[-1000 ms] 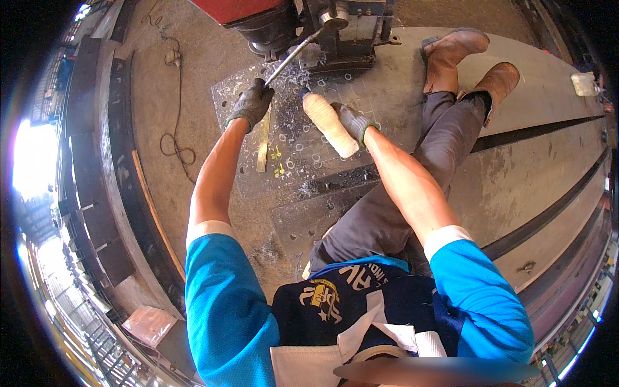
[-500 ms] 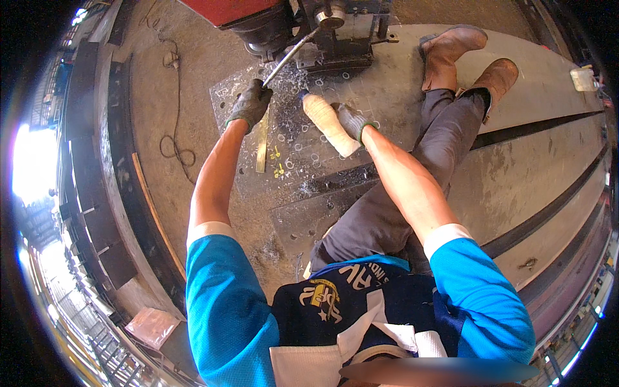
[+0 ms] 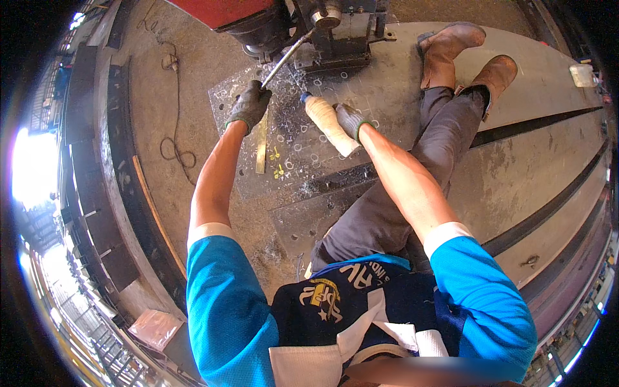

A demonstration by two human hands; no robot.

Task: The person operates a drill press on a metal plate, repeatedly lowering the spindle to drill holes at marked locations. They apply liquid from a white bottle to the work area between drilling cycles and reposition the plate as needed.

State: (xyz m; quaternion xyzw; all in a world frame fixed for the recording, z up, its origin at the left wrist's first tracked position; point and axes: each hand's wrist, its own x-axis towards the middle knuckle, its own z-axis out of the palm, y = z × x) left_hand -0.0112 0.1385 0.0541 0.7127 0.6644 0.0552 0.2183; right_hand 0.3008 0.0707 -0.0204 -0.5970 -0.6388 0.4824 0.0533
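My left hand [image 3: 249, 105], in a dark glove with a green cuff, is closed around the lower end of a metal lever [image 3: 288, 58]. The lever slants up to the round hub of a red and black drilling machine [image 3: 267, 29]. My right hand [image 3: 352, 121], in a grey glove, grips a pale, wrapped-looking bottle [image 3: 330, 124] from its right side. The bottle is tilted, with its blue tip pointing up and left toward the machine's base. Beneath both hands lies a dark steel plate [image 3: 309, 151] with chalk circles, holes and scattered shavings.
A flat brass-coloured strip [image 3: 262, 148] lies on the plate near yellow marks. My legs stretch right, ending in brown boots [image 3: 451, 48]. A cable [image 3: 177, 116] runs along the floor at left. Long steel plates [image 3: 535, 174] lie at right, with a white container [image 3: 582, 75] at the far right.
Against the plate, the bottle in my right hand has shifted very slightly rightward. My left hand keeps its hold on the lever, with hardly any movement.
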